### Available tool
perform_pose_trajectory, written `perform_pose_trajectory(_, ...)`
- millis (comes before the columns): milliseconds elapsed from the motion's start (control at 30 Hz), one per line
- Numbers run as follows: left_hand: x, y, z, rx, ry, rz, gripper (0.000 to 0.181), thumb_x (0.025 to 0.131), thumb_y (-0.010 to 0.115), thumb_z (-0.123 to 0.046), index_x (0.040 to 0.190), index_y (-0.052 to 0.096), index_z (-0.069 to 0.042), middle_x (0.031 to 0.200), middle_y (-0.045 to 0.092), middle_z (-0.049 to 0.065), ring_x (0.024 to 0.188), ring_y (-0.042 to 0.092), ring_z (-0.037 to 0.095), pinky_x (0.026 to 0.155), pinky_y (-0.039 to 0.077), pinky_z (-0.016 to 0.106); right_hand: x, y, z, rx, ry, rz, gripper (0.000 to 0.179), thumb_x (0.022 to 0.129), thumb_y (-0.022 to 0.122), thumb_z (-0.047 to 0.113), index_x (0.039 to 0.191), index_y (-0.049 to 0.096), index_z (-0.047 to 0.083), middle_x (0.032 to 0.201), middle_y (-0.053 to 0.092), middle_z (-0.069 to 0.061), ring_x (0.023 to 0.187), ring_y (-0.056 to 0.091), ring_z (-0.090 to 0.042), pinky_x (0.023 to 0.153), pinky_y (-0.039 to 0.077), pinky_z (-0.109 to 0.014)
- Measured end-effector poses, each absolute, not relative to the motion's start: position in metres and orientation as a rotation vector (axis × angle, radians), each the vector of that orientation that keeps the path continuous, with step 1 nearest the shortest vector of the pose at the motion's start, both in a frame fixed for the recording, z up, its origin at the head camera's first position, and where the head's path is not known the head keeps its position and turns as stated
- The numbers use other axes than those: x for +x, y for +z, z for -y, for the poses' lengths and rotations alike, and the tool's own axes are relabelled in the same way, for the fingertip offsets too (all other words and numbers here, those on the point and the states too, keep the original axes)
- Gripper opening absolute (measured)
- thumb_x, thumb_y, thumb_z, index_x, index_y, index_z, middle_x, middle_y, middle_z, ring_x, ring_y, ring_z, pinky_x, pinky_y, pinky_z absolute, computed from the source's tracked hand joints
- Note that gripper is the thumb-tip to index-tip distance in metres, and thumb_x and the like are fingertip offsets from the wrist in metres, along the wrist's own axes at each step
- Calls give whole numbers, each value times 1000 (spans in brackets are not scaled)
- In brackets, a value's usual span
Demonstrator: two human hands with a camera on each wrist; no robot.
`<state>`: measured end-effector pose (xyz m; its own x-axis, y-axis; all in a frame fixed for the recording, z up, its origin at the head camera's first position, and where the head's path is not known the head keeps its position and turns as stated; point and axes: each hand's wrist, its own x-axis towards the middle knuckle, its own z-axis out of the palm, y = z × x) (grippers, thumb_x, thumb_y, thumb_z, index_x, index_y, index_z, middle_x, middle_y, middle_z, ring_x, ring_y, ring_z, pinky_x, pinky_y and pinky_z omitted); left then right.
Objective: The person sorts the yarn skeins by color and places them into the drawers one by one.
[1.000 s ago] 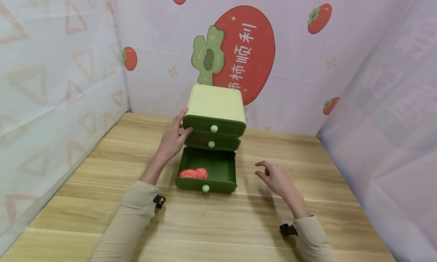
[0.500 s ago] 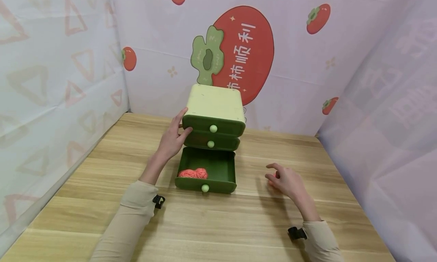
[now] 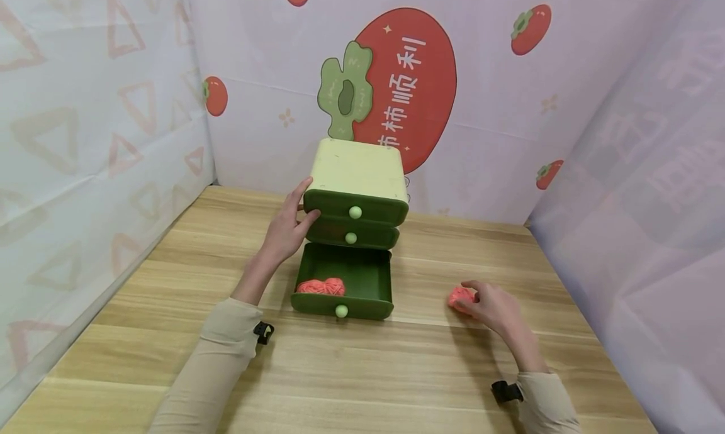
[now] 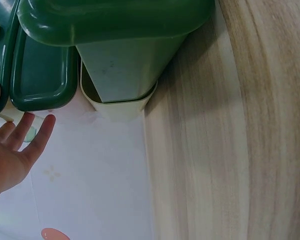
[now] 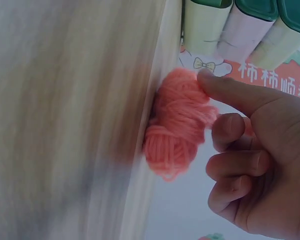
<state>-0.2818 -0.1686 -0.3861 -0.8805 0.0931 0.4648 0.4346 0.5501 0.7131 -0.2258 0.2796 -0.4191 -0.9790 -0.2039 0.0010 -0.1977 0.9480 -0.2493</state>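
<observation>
A green-and-cream drawer cabinet (image 3: 359,170) stands near the back, its bottom drawer (image 3: 365,277) pulled out. A coral skein of yarn (image 3: 323,287) lies at the left in that drawer. My left hand (image 3: 285,231) rests on the cabinet's left side, thumb at the front corner; the left wrist view shows its fingers fairly straight against the side. My right hand (image 3: 495,305) is over a second coral skein (image 5: 177,120) on the table. In the right wrist view the thumb tip touches the skein, and the bent fingers are close beside it.
The wooden table (image 3: 362,365) meets a persimmon-printed backdrop (image 3: 481,144) behind the cabinet. Fabric walls border it left and right. The upper and middle drawers (image 3: 376,238) are pushed in, each with a round pale knob.
My right hand has moved right and slightly toward me, from beside the open drawer to the skein on the table, which has come into sight. My left hand has kept its place.
</observation>
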Motion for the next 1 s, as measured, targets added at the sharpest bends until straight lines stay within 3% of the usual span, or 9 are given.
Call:
perform_pose_trajectory(167, -283, -386, 168, -435, -1246, 2420, 67, 103, 54, -36, 158, 17, -40, 162, 28, 10, 127, 53, 40, 85, 56, 53, -225, -420, -286, -309, -389, -3011, 58, 86, 75, 43, 129, 65, 5, 97, 72, -9, 80, 62, -18, 59, 45, -33)
perform_pose_trajectory(400, -282, -385, 168, -432, -1248, 2430, 67, 103, 54, -37, 159, 16, -39, 161, 28, 10, 127, 53, 40, 86, 56, 53, -226, -419, -289, -338, -389, -2972, 63, 79, 82, 33, 132, 62, 6, 106, 71, -15, 85, 63, -23, 65, 48, -40)
perform_pose_trajectory(533, -281, -384, 169, -423, -1253, 2441, 67, 103, 54, -38, 158, 16, -40, 162, 27, 9, 128, 53, 40, 87, 55, 53, -226, -422, -290, -344, -427, -2956, 62, 77, 82, 26, 132, 62, 5, 101, 70, -12, 83, 60, -21, 67, 48, -38)
perform_pose_trajectory(1000, -280, -383, 169, -423, -1270, 2440, 67, 103, 54, -37, 158, 16, -41, 162, 27, 9, 129, 52, 40, 88, 55, 54, -216, -424, -285, -414, -397, -2982, 26, 84, 76, 26, 104, 72, 9, 94, 73, -8, 83, 67, -22, 69, 53, -41)
